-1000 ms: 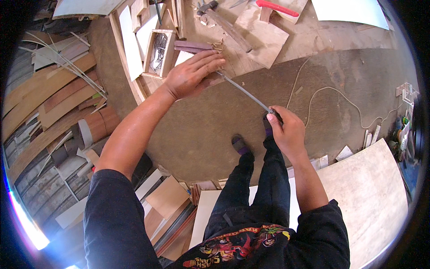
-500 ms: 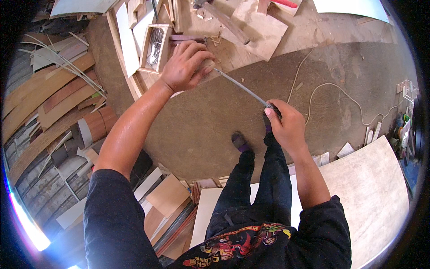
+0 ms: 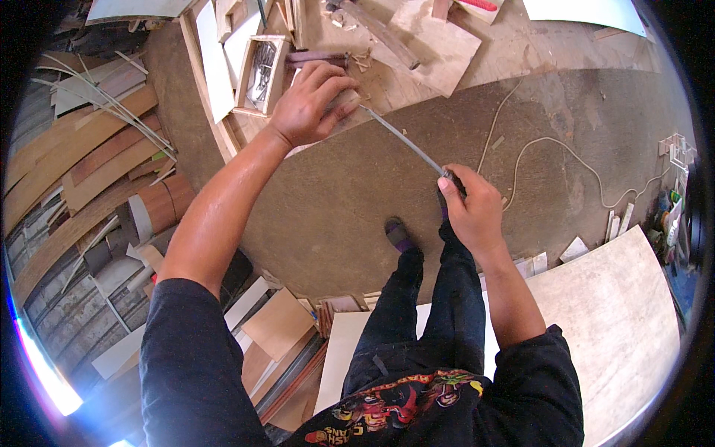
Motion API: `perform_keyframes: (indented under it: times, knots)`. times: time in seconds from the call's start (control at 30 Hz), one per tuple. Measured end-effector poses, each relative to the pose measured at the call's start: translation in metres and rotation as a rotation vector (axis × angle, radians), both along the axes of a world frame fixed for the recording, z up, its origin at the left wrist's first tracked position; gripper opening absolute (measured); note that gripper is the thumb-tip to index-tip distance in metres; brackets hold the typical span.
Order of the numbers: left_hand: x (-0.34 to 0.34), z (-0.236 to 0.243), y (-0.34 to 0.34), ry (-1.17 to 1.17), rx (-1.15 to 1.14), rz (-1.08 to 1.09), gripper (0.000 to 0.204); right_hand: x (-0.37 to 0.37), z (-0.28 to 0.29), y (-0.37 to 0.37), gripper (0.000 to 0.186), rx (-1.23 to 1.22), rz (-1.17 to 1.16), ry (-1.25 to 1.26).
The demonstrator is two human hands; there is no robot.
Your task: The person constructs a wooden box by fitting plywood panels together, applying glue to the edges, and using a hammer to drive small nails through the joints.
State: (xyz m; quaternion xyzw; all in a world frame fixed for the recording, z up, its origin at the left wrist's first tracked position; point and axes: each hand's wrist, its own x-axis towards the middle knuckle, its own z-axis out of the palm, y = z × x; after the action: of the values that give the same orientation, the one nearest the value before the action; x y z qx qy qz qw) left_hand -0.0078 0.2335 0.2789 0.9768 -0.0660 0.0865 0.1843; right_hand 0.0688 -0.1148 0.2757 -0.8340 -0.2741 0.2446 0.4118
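Note:
My left hand is at the near edge of the workbench, its fingers curled over a small pale piece of wood, which they mostly hide. In my right hand, lower and to the right, is a long thin grey metal tool with a dark handle. My fist and thumb close round that handle. The tool slants up and left over the floor, and its tip ends beside the wood at my left fingertips. Whether the tip touches the wood I cannot tell.
On the workbench lie a wooden box of metal bits, a hammer and a square wooden board. A pale cable snakes across the floor. Wood offcuts are piled at left; a large sheet lies at lower right.
The tool's tip has risen slightly beside the wood, and my right hand has shifted a little left. My left hand keeps its place on the wood.

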Motion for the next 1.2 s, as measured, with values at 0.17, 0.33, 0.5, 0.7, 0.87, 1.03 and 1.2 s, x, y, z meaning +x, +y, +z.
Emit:
perform_keyframes:
  times: [0.17, 0.33, 0.5, 0.7, 0.87, 1.03, 1.2]
  knots:
    - [0.001, -0.001, 0.0, 0.031, -0.009, 0.012, 0.035, -0.012, 0.0, 0.002, 0.025, 0.024, -0.007, -0.009]
    - [0.002, -0.003, 0.001, 0.036, -0.041, 0.017, 0.034, -0.018, -0.006, 0.001, 0.024, 0.052, -0.023, -0.079]
    - [0.004, -0.001, -0.001, -0.011, 0.001, 0.0, 0.034, -0.017, -0.004, 0.001, 0.024, 0.052, -0.023, -0.158]
    - [0.003, -0.003, 0.001, -0.011, 0.018, -0.011, 0.035, -0.017, -0.006, 0.001, 0.024, 0.064, -0.026, -0.167]
    - [0.005, -0.005, 0.001, -0.009, 0.048, -0.031, 0.034, -0.019, -0.001, 0.001, 0.024, 0.07, -0.053, -0.046]
    - [0.005, -0.007, 0.001, 0.007, 0.048, -0.037, 0.031, -0.014, -0.016, -0.002, 0.026, 0.123, -0.024, -0.22]
    - [0.004, -0.007, 0.001, -0.016, 0.094, -0.038, 0.032, 0.006, -0.014, -0.004, 0.029, 0.049, 0.076, -0.297]
